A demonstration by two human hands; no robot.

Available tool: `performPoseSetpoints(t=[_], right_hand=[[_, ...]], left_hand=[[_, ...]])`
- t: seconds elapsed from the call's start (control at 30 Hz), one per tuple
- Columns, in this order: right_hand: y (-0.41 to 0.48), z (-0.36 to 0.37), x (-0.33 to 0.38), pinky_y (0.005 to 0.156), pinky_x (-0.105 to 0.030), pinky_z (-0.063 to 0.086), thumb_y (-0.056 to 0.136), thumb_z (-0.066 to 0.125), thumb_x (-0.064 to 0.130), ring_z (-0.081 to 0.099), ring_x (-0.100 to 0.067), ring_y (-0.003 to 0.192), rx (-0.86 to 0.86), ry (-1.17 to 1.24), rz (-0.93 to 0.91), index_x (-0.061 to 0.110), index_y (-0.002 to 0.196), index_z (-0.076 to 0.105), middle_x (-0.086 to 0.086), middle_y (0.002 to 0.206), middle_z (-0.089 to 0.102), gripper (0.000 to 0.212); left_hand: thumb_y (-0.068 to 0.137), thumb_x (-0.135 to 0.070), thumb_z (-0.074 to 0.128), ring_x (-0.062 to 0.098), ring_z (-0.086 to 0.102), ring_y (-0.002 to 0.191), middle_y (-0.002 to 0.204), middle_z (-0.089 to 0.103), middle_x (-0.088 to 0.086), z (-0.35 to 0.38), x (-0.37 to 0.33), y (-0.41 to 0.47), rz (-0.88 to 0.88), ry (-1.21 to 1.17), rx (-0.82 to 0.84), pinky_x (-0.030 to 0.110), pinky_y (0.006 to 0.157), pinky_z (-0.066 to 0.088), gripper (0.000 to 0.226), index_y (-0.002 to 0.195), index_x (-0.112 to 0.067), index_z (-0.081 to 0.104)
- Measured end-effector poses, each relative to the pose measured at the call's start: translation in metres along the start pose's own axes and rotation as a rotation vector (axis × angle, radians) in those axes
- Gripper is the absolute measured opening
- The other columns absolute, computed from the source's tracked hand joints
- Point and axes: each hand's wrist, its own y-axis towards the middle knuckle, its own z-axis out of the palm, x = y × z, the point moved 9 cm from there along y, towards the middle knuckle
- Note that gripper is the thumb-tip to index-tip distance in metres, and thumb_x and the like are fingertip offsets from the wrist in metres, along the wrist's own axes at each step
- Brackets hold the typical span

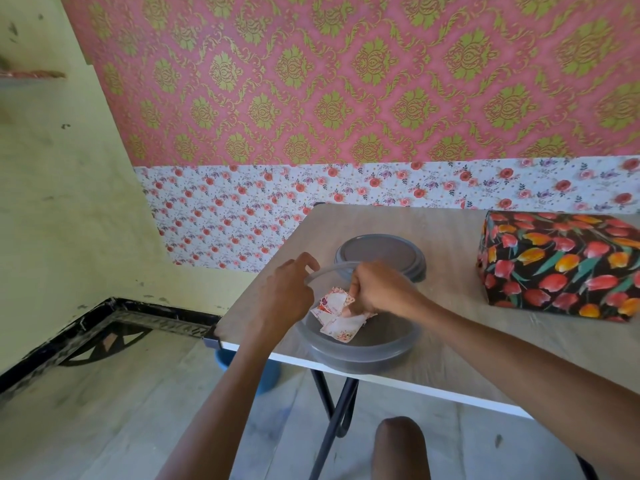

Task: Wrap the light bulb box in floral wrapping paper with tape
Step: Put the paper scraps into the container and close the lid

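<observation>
Hands at a clear tub of cards on the desk.
Grips the tub's far-left rim with the left hand, fingers curled; pinches the small floral cards inside the tub with the right hand. Shows the grey lid lying flat just behind the tub, and the box, fully covered in tulip print, well apart at the desk's right.

The box sits at the right of the frame, fully covered in wrapping paper: black, printed with red and orange tulips on green stems. It lies flat on its broad face on the table, its right end cut off by the frame edge. The paper is folded at the near left corner.
</observation>
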Motion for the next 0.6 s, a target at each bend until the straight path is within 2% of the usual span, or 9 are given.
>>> performPoseSetpoints(t=[0.13,0.2,0.27,0.37,0.43,0.5,0.6], right_hand=[[-0.007,-0.009,0.003,0.074,-0.034,0.056,0.067,0.087,0.043,0.067,-0.016,0.074,-0.068,0.008,-0.007,0.012,0.084,0.070,-0.001,0.079,0.072,0.039],[-0.010,-0.015,0.005,0.071,-0.031,0.055,0.068,0.088,0.038,0.066,-0.015,0.072,-0.122,0.026,-0.026,0.013,0.084,0.071,0.001,0.079,0.072,0.034],[-0.012,-0.021,0.006,0.064,-0.025,0.049,0.069,0.088,0.032,0.064,-0.013,0.071,-0.143,0.071,-0.039,0.014,0.082,0.072,0.004,0.078,0.071,0.028],[-0.015,-0.035,0.005,0.056,-0.018,0.040,0.069,0.089,0.027,0.058,-0.005,0.065,-0.128,0.233,-0.062,0.019,0.079,0.070,0.012,0.069,0.063,0.022],[-0.020,-0.049,0.003,0.055,-0.015,0.040,0.068,0.089,0.024,0.058,-0.003,0.062,-0.153,0.357,-0.094,0.021,0.076,0.070,0.013,0.065,0.064,0.022],[-0.027,-0.063,-0.002,0.055,-0.014,0.044,0.065,0.091,0.024,0.059,0.003,0.056,-0.215,0.431,-0.112,0.022,0.075,0.069,0.014,0.062,0.066,0.024],[-0.035,-0.076,-0.017,0.062,-0.023,0.053,0.062,0.092,0.028,0.067,-0.001,0.063,-0.302,0.492,-0.120,0.023,0.075,0.064,0.010,0.065,0.071,0.031]], left_hand=[[0.090,-0.003,0.060,0.016,0.062,0.081,0.111,0.064,-0.002,0.001,-0.001,0.000,-0.007,0.015,-0.010,0.037,0.071,0.061,0.040,0.117,-0.033,0.055],[0.091,-0.005,0.061,0.016,0.062,0.086,0.115,0.062,-0.002,0.001,-0.003,0.001,-0.002,0.026,-0.012,0.035,0.076,0.060,0.040,0.119,-0.033,0.055],[0.092,-0.011,0.062,0.018,0.056,0.104,0.125,0.056,-0.002,-0.001,-0.006,0.000,0.025,0.086,-0.042,0.031,0.088,0.055,0.036,0.120,-0.033,0.055],[0.094,-0.024,0.062,0.020,0.035,0.129,0.139,0.043,-0.004,-0.019,-0.014,-0.006,0.081,0.141,-0.237,0.035,0.104,0.037,0.025,0.118,-0.030,0.059],[0.094,-0.032,0.061,0.021,0.036,0.129,0.138,0.045,-0.004,-0.024,-0.015,-0.007,0.079,0.101,-0.276,0.035,0.101,0.038,0.021,0.115,-0.030,0.060],[0.093,-0.032,0.062,0.021,0.042,0.124,0.135,0.051,-0.004,-0.018,-0.015,-0.002,0.074,0.057,-0.216,0.031,0.095,0.038,0.018,0.112,-0.032,0.061],[0.096,-0.022,0.059,0.014,0.055,0.110,0.119,0.063,-0.008,-0.015,-0.030,0.002,0.146,-0.057,-0.211,0.025,0.092,0.044,0.013,0.102,-0.030,0.067]])
